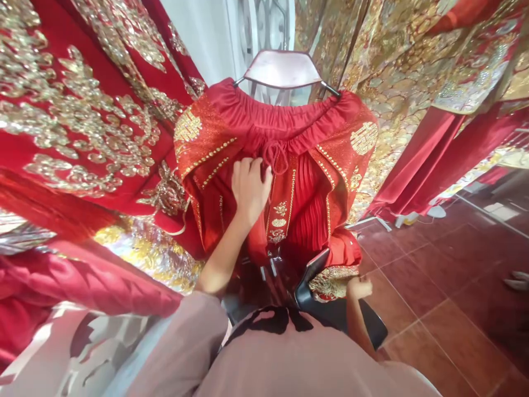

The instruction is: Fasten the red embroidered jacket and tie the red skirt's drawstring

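Note:
A red skirt point(309, 204) with pleats, gold beads and gold emblems hangs from a dark-edged hanger point(285, 69). Its gathered waistband point(281, 124) carries a red drawstring tied in a bow point(276, 157). Just left of that bow, my left hand point(250, 190) lies on the front with fingers curled into the red fabric; the fingertips are partly hidden. Low on the right, my right hand point(359, 286) is closed at the edge of a folded red garment with gold embroidery point(333, 282). That garment lies by a black chair seat point(372, 325).
Red cloth with sequined gold ornament point(95, 121) hangs close on the left. Gold patterned fabric point(384, 94) and a red drape point(409, 165) hang at the right. A tiled floor point(438, 275) spreads at lower right. White metalwork point(268, 25) stands behind the hanger.

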A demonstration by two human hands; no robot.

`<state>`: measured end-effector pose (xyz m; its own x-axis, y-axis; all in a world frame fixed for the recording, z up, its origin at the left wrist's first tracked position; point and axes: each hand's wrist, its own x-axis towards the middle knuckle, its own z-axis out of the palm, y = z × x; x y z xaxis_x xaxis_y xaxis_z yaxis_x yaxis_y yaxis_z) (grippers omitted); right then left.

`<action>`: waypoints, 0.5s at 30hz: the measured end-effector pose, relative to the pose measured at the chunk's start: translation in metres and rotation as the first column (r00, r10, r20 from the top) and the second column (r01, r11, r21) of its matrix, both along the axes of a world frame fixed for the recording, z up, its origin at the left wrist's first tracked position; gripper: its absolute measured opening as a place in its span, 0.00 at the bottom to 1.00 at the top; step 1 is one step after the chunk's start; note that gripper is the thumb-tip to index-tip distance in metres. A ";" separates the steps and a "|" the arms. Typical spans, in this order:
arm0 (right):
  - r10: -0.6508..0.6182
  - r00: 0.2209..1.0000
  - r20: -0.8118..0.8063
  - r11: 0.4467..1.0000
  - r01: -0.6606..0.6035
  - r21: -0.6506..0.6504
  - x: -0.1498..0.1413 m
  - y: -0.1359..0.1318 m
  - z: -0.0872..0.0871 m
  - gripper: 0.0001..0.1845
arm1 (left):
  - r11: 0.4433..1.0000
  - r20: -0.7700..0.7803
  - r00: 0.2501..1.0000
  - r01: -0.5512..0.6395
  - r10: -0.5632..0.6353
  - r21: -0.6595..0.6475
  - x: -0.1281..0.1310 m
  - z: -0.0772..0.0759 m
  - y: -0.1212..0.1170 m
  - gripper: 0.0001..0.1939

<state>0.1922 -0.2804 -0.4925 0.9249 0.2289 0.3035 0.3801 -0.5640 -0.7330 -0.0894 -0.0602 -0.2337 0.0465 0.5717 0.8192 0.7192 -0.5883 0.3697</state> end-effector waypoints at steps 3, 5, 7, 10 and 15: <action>-0.168 0.985 0.041 0.977 0.161 0.142 0.014 0.028 0.034 0.21 | 0.994 -0.015 1.000 -0.006 0.004 -0.112 0.009 0.003 0.025 0.12; -0.206 0.975 0.077 0.955 0.183 0.233 0.016 0.050 0.065 0.25 | 0.992 -0.048 0.999 -0.021 0.015 -0.123 0.006 0.003 0.029 0.11; -0.175 0.967 0.187 0.925 0.097 0.366 0.004 0.070 0.103 0.26 | 0.990 -0.125 0.992 -0.025 0.008 -0.138 -0.001 0.003 0.024 0.12; -0.080 0.857 0.510 0.820 -0.234 0.523 -0.038 0.089 0.169 0.18 | 0.987 -0.282 0.959 -0.035 -0.010 -0.156 -0.009 -0.001 0.010 0.12; 0.183 0.479 0.858 0.708 -0.670 0.223 -0.114 0.118 0.269 0.13 | 0.952 -0.637 0.759 -0.080 -0.134 -0.295 -0.010 -0.043 -0.020 0.15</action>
<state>0.0786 -0.1622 -0.2236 0.1179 0.1248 0.9851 0.9757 0.1701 -0.1383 -0.0997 -0.0806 -0.2765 0.5186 0.7635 0.3848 0.8319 -0.5545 -0.0210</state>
